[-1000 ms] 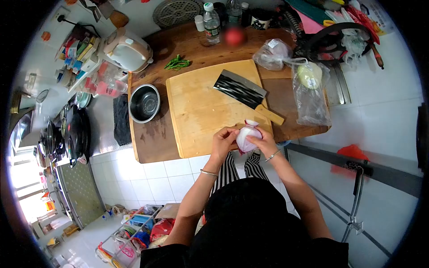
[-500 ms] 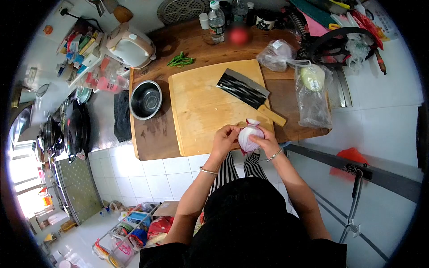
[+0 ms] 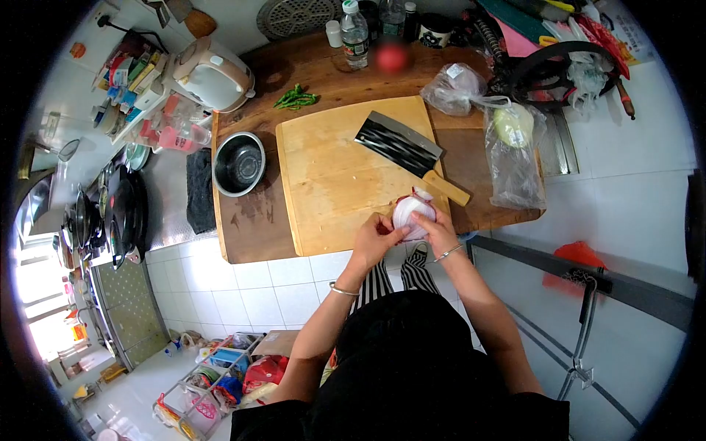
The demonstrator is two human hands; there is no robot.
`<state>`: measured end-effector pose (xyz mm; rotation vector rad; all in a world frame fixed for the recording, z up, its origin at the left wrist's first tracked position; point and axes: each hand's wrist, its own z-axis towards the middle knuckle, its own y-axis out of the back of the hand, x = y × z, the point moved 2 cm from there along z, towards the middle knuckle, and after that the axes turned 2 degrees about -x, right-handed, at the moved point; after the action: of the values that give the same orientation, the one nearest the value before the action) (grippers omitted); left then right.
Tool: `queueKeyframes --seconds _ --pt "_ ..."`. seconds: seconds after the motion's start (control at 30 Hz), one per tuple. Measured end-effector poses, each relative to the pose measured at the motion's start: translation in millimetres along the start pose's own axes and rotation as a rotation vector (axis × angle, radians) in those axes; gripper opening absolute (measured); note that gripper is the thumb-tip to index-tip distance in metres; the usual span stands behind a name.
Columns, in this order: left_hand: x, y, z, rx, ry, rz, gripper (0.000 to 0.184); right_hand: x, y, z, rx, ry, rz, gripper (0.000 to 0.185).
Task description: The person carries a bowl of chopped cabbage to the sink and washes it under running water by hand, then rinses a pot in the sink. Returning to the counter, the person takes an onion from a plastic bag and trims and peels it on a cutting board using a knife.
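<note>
Over the near edge of the wooden cutting board [image 3: 323, 176], both hands hold a red onion [image 3: 406, 212], its pale layered face upward and purple skin along its edges. My right hand [image 3: 440, 234] grips it from the right, with the thumb on the pale face. At its lower left, the fingers and thumb of my left hand [image 3: 376, 237] are pinched against it; whether loose skin lies between them I cannot tell. Just beyond the onion, a cleaver [image 3: 397, 144] lies flat on the board, its wooden handle pointing toward the near right.
Left of the board stands a metal bowl [image 3: 240, 164]. Green chili peppers [image 3: 296, 98] lie behind it. Plastic bags with produce [image 3: 512, 158] rest at right, and a water bottle [image 3: 355, 37] stands at the back. An electric kettle [image 3: 213, 73] occupies the back left corner.
The onion has turned and shifted slightly away from me. My left hand has moved right, its thumb and fingers now at the onion's lower side. The cleaver stays put.
</note>
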<state>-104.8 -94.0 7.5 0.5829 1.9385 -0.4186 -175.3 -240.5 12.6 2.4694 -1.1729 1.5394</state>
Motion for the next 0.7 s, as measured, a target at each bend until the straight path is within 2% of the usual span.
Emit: queueKeyframes --seconds 0.03,0.1,0.13,0.27,0.7 --pt "0.7 -1.0 -3.5 0.011 -0.024 0.12 0.025 -3.1 1.4 2.9 -0.001 0.0 0.001 0.04" --pt "5.2 -2.6 -8.6 0.019 -0.023 0.07 0.02 -7.8 3.2 9.1 0.009 0.134 -0.019 0.04" --pt "9.5 -1.9 -9.5 0.02 0.024 -0.059 0.018 -8.9 4.5 9.1 0.008 0.133 -0.018 0.04" --pt "8.6 2.0 -13.9 0.041 0.151 -0.349 0.013 -11.0 5.3 7.4 0.017 0.028 0.046 0.039" --pt "3.8 11.0 -12.7 0.022 0.089 -0.464 0.011 -6.1 -15.1 7.1 0.098 -0.124 0.267 0.049"
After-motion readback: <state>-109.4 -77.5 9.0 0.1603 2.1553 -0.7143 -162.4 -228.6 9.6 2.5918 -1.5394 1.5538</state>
